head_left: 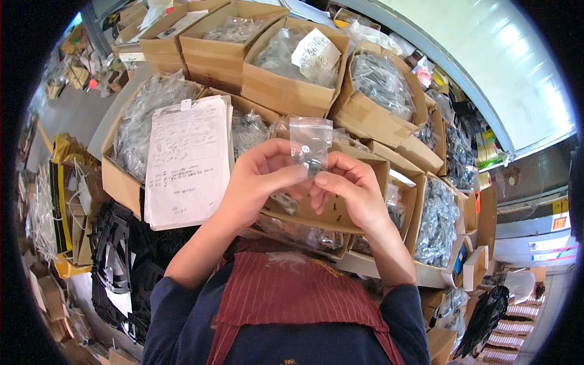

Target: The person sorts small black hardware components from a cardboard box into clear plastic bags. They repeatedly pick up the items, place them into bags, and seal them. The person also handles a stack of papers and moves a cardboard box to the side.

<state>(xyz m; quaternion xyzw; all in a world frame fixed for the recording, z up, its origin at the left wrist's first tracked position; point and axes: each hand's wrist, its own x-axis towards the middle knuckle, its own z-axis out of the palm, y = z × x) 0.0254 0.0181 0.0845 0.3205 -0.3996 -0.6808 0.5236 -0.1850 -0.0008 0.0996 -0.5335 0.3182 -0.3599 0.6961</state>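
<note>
A small clear zip bag (311, 135) stands upright between my two hands, with small dark parts in its lower end. My left hand (267, 173) pinches its left side between thumb and fingers. On the other side my right hand (351, 187) grips the bag's lower right edge, thumb in front. Just below the hands lies an open cardboard box (365, 210) with a few small dark pieces on its bottom. Handwritten sheets on a clipboard (187, 159) rest on the boxes beside my left forearm.
Cardboard boxes of bagged parts stand in rows, including one box (213, 52) at the back and a bag-filled box (437, 222) at right. A paper note (316, 52) lies on one. Black plastic parts (115, 255) are stacked at lower left.
</note>
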